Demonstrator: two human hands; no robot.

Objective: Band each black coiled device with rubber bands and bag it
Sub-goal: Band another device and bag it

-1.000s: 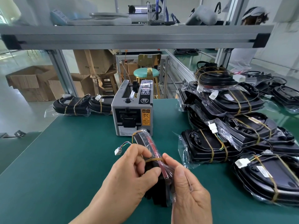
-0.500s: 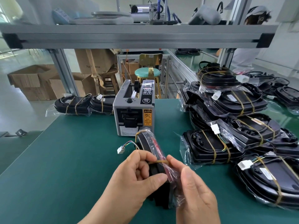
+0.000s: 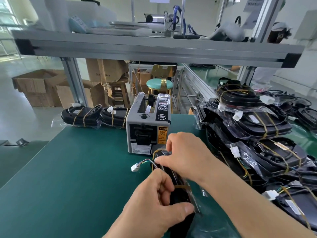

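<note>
- The black coiled device stands on edge just above the tabletop, in front of the tape dispenser.
- Left hand: fingers and thumb curled round the near end.
- Right hand: fingers curled over the far end, at the far rubber band.
- Progress: a near rubber band is also on. Banding appears almost complete.
- The clear bag is at the near end. How far the device sits inside it cannot be determined.
- Finished units: the bagged stack to the right.
- Obscured: the right fingertips' exact hold, and the device's lower end.
</note>
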